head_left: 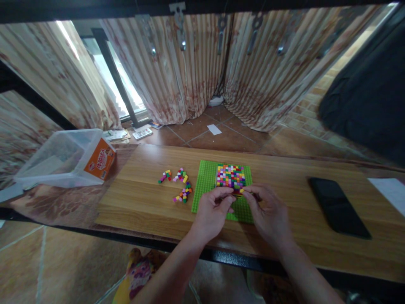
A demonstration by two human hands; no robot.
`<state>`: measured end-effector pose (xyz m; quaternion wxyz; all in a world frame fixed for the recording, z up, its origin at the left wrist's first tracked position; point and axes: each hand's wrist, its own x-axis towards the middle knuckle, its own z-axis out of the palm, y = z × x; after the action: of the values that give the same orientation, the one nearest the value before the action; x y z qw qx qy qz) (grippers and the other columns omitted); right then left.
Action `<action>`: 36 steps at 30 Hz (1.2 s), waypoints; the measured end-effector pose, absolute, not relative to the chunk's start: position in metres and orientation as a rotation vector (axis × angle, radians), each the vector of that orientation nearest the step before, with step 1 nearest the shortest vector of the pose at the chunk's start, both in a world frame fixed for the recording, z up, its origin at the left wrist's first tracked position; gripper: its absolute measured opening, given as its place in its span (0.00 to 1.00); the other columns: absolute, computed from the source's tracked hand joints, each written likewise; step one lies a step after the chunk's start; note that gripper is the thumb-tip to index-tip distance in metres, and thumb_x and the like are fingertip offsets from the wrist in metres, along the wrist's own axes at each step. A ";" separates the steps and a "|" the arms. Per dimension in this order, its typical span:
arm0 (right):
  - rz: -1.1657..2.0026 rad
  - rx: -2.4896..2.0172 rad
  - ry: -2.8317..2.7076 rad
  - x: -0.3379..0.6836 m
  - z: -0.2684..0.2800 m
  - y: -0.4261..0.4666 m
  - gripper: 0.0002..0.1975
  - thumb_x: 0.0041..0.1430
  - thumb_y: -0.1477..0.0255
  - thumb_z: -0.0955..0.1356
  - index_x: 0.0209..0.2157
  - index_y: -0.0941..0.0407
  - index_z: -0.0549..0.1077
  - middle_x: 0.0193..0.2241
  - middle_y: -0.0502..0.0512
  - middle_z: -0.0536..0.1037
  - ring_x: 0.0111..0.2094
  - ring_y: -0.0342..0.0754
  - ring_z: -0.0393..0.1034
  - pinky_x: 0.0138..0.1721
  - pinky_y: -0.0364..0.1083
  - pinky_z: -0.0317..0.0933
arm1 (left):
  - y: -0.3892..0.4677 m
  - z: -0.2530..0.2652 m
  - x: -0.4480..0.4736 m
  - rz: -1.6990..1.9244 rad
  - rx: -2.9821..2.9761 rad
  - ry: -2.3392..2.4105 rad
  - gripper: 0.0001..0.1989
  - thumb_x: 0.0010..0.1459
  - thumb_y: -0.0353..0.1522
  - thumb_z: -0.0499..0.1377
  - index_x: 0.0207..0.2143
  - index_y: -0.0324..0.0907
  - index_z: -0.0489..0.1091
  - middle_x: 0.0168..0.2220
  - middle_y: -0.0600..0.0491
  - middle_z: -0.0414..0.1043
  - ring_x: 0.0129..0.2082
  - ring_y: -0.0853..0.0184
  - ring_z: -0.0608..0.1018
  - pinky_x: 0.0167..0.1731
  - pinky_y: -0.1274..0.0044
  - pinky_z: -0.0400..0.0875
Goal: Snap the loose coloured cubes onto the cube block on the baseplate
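A green studded baseplate point(205, 177) lies on the wooden table, bearing a block of many-coloured small building bricks point(230, 175). At the near side of that block, my right hand point(268, 211) pinches a small yellow brick point(241, 191) between thumb and finger. My left hand point(213, 211) is over the plate's near left part, its thumb and index finger curled close together by the block's near edge. Whatever sits between the left fingertips is too small to make out. Loose coloured bricks point(185, 179) are scattered on the table left of the plate.
A clear plastic bin point(63, 160) with an orange label stands at the far left. On the right are a black phone-like slab point(338, 207) and white paper point(389, 192). The table's point(133, 202) near edge runs below my forearms. Metal hooks hang above, before curtains.
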<state>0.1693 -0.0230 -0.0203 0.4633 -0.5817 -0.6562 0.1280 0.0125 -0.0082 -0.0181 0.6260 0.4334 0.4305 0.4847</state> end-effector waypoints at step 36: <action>0.751 -1.570 -1.016 0.158 -0.029 -0.006 0.17 0.52 0.58 0.75 0.36 0.55 0.76 0.29 0.53 0.81 0.29 0.48 0.75 0.33 0.47 0.68 | -0.019 -0.019 0.018 0.850 1.648 1.111 0.24 0.60 0.28 0.57 0.59 0.39 0.70 0.45 0.44 0.82 0.38 0.59 0.83 0.39 0.70 0.76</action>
<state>0.1583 -0.0063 -0.0294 0.5340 -0.6586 -0.4265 0.3150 0.0183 -0.0192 -0.0193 0.4708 0.6726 0.4534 0.3470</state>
